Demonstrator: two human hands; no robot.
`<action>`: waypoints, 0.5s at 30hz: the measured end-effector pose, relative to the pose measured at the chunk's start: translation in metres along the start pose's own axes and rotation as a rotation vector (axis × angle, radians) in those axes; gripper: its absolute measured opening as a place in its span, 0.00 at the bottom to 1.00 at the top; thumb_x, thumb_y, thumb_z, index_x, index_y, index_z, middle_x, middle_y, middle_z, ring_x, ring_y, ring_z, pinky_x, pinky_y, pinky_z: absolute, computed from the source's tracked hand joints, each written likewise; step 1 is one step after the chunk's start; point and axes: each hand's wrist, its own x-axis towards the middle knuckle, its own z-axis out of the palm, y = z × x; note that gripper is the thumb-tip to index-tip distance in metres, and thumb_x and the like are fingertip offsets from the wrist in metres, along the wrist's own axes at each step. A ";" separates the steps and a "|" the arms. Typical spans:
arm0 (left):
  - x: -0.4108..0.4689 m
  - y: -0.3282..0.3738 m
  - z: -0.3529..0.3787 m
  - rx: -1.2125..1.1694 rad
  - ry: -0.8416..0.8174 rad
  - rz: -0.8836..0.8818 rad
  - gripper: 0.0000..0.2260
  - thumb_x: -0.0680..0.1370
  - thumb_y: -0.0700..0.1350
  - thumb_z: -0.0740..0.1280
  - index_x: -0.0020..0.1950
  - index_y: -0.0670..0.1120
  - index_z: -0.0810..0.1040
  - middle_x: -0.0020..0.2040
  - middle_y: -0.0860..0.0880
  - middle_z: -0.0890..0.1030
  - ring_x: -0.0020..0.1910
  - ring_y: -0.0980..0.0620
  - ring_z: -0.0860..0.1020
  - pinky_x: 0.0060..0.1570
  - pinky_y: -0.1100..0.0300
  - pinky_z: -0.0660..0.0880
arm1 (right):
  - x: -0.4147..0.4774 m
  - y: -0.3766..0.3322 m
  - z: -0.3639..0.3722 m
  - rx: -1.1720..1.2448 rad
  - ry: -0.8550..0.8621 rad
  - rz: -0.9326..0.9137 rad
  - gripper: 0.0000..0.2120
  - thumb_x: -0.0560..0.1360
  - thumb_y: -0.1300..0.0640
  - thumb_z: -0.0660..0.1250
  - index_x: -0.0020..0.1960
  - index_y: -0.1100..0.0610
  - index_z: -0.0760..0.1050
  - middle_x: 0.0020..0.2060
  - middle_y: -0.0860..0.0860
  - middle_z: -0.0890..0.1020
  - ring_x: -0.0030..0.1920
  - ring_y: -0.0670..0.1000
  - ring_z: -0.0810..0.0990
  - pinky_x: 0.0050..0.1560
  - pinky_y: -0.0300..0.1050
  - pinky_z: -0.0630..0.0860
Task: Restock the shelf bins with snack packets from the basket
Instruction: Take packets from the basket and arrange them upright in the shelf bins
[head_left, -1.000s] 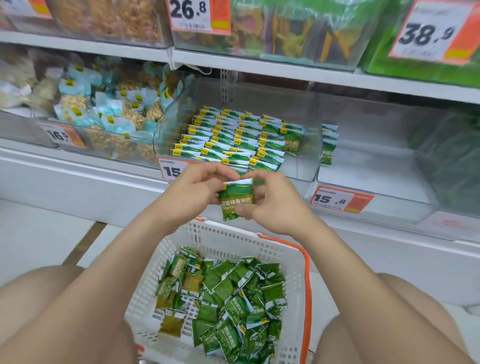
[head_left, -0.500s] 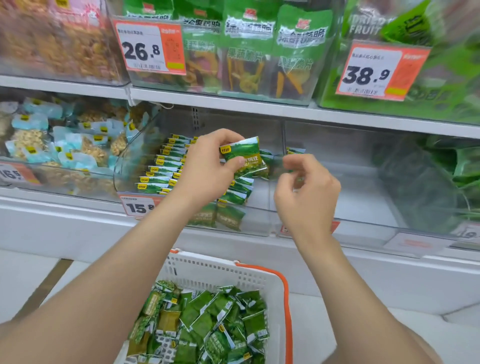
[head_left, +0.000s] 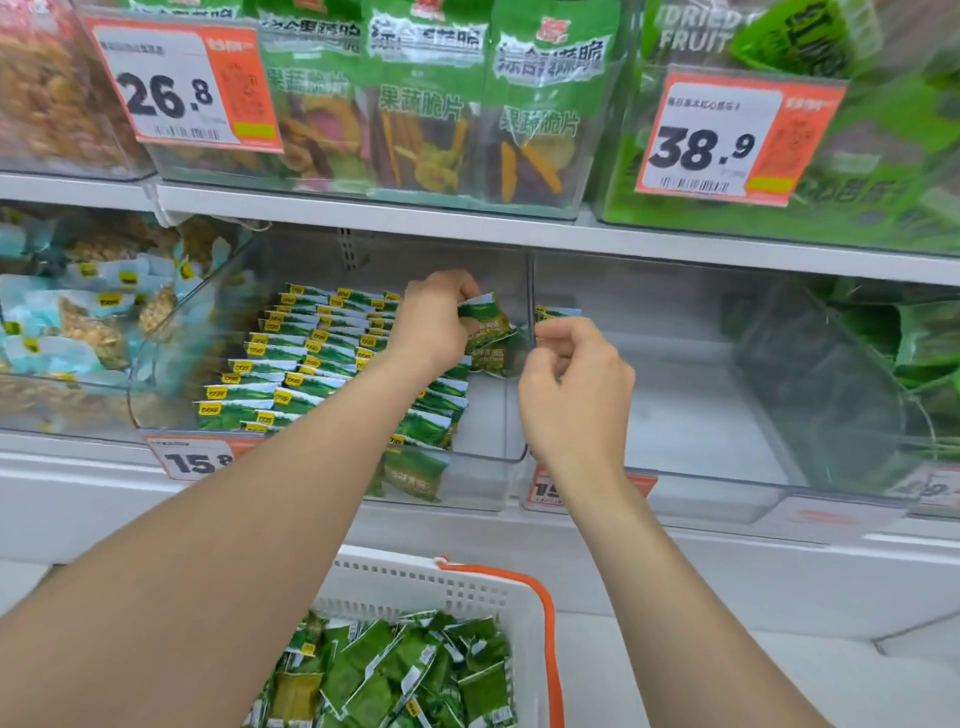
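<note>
Head view. Left hand (head_left: 434, 325) reaches into the middle clear bin (head_left: 485, 486) and pinches a green snack packet (head_left: 485, 321) at its top edge. The packet hangs tilted over the right rear part of the bin, beside the divider wall. A second green packet (head_left: 492, 358) sits just below it; whether it is also held, cannot tell.

Right hand (head_left: 576, 387) is in front of the divider, fingers curled, thumb and forefinger close together. Whether it grasps anything, cannot tell.

The bin holds rows of green packets (head_left: 311, 358), overlapped, yellow labels up. 15.8 price tag (head_left: 195, 461) is on its front. The neighbouring right bin (head_left: 727, 499) has one packet (head_left: 558, 313) at the back.

White basket (head_left: 467, 587) with an orange handle (head_left: 551, 649) sits below, between the forearms, with loose green packets (head_left: 405, 673) inside.
</note>
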 end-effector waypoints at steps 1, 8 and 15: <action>0.002 -0.002 0.002 0.019 -0.013 0.015 0.09 0.78 0.39 0.74 0.56 0.46 0.79 0.54 0.45 0.81 0.56 0.43 0.73 0.47 0.58 0.63 | 0.001 0.001 0.001 -0.001 0.001 0.002 0.13 0.76 0.60 0.62 0.56 0.50 0.80 0.44 0.45 0.84 0.48 0.50 0.81 0.52 0.44 0.76; 0.005 -0.002 0.018 0.412 -0.184 0.162 0.12 0.80 0.40 0.71 0.61 0.52 0.78 0.59 0.46 0.82 0.62 0.40 0.76 0.65 0.49 0.65 | 0.006 0.006 0.010 0.015 -0.007 0.002 0.14 0.75 0.58 0.59 0.56 0.50 0.79 0.43 0.47 0.83 0.46 0.49 0.80 0.49 0.44 0.74; 0.028 0.007 0.018 0.365 -0.393 0.108 0.15 0.80 0.42 0.72 0.67 0.49 0.79 0.68 0.44 0.79 0.66 0.40 0.76 0.61 0.51 0.76 | 0.006 0.007 0.015 0.031 0.017 0.002 0.14 0.74 0.58 0.57 0.55 0.50 0.79 0.42 0.48 0.83 0.46 0.52 0.80 0.51 0.48 0.77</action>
